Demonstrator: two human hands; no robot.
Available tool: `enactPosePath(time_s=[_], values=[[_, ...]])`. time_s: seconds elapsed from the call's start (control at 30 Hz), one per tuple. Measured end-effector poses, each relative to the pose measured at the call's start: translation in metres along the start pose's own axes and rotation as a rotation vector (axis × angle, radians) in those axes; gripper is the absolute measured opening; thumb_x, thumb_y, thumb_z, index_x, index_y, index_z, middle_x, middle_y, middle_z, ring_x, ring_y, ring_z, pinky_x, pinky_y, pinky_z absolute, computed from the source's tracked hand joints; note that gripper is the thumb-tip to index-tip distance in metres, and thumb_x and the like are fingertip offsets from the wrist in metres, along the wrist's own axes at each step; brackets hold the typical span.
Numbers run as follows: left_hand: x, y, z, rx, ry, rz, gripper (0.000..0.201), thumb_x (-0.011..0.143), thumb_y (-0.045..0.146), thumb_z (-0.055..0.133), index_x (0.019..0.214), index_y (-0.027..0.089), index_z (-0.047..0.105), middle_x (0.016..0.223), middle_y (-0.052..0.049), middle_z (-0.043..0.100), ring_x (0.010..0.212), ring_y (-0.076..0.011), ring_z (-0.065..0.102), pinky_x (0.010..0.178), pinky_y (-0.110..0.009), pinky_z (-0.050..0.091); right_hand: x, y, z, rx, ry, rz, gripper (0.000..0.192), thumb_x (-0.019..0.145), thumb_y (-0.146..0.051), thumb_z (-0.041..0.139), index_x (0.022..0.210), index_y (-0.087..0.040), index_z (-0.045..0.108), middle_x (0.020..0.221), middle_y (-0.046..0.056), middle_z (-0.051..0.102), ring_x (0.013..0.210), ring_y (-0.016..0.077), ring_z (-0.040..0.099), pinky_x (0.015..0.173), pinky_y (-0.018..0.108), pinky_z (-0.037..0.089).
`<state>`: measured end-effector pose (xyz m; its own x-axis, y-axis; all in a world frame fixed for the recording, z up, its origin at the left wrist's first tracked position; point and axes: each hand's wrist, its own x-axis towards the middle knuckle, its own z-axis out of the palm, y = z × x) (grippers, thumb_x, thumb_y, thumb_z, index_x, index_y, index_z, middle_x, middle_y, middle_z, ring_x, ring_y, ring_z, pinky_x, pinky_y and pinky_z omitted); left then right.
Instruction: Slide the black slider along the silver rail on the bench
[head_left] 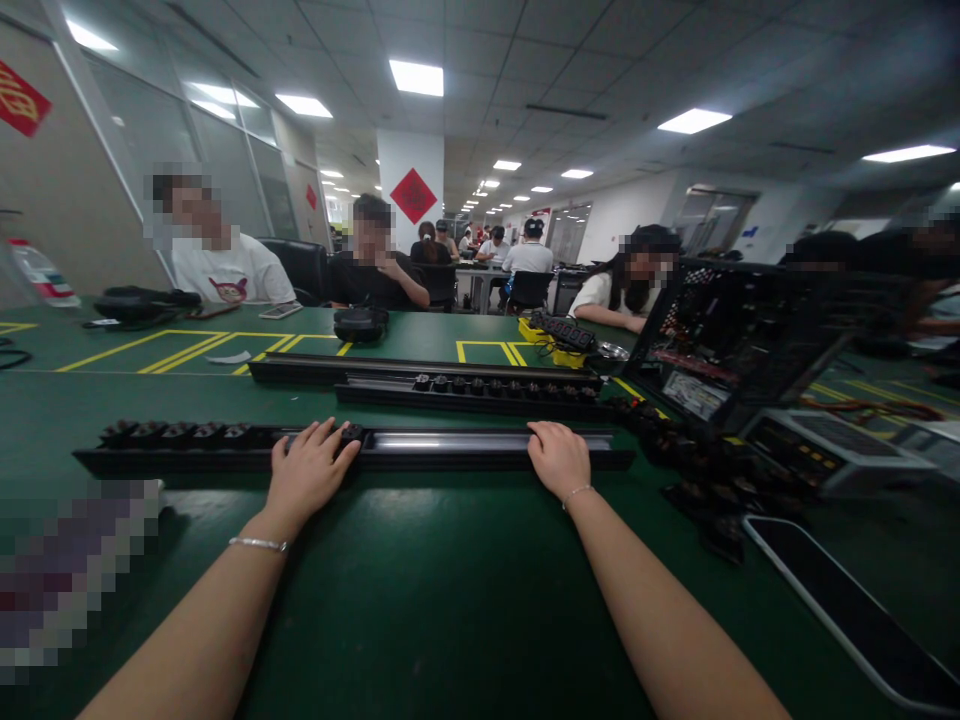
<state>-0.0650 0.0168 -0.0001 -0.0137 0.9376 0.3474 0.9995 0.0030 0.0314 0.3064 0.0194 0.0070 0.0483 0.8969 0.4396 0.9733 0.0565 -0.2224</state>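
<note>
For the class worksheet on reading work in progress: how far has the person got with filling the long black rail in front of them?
Done: sockets fill the near rail's left end. In hand: the left hand rests fingers on the last socket in that row, while the right hand presses on the rail further right. Left: the bare silver channel between the hands; loose black sockets lie piled to the right.

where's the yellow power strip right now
In the head view the yellow power strip lies on the far right part of the green table, behind the two long black rails and just left of the open computer case.
</note>
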Motion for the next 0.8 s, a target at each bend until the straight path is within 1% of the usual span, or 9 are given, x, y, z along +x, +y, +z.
enactPosePath(time_s=[0.1, 0.2, 0.47, 0.67, 0.8], values=[[0.001, 0.001, 0.001, 0.004, -0.003, 0.021, 0.054, 0.087, 0.050, 0.024, 0.129, 0.025, 0.048, 0.141, -0.006, 0.042, 0.131, -0.0252, 0.034, 0.103, -0.047, 0.027, 0.000, 0.000, 0.000, -0.015, 0.003, -0.001, 0.036, 0.086, -0.026, 0.037, 0.110, -0.024, 0.063, 0.118, 0.003, 0.062, 0.111, 0.0184, 0.051, 0.094, 0.034, 0.034], [0.001, 0.002, 0.001, -0.004, -0.006, 0.032, 0.055, 0.087, 0.050, 0.024, 0.130, 0.025, 0.048, 0.141, -0.006, 0.042, 0.130, -0.0248, 0.035, 0.101, -0.045, 0.030, 0.000, 0.000, 0.001, -0.018, 0.008, 0.000, 0.036, 0.086, -0.026, 0.037, 0.111, -0.024, 0.063, 0.118, 0.003, 0.062, 0.111, 0.0185, 0.051, 0.093, 0.034, 0.034], [-0.002, 0.006, -0.005, -0.014, 0.008, 0.064, 0.055, 0.087, 0.049, 0.024, 0.130, 0.025, 0.048, 0.140, -0.007, 0.044, 0.129, -0.0279, 0.035, 0.096, -0.047, 0.034, 0.000, 0.000, 0.001, 0.006, 0.014, -0.001, 0.036, 0.085, -0.026, 0.037, 0.110, -0.024, 0.064, 0.117, 0.002, 0.062, 0.111, 0.0183, 0.051, 0.094, 0.034, 0.034], [-0.001, 0.007, -0.005, -0.016, -0.005, 0.053, 0.055, 0.087, 0.051, 0.023, 0.131, 0.028, 0.047, 0.140, -0.005, 0.044, 0.130, -0.0274, 0.035, 0.097, -0.047, 0.034, 0.000, -0.001, 0.000, 0.015, -0.002, 0.012, 0.037, 0.085, -0.026, 0.037, 0.110, -0.024, 0.063, 0.118, 0.002, 0.062, 0.112, 0.0183, 0.050, 0.094, 0.034, 0.034], [0.000, 0.011, -0.001, -0.035, 0.022, 0.042, 0.055, 0.088, 0.050, 0.023, 0.126, 0.023, 0.052, 0.137, -0.008, 0.047, 0.129, -0.0271, 0.035, 0.097, -0.046, 0.034, 0.000, -0.001, 0.000, 0.014, 0.003, 0.015, 0.036, 0.085, -0.027, 0.037, 0.110, -0.024, 0.063, 0.118, 0.002, 0.062, 0.112, 0.0182, 0.050, 0.095, 0.034, 0.033]])
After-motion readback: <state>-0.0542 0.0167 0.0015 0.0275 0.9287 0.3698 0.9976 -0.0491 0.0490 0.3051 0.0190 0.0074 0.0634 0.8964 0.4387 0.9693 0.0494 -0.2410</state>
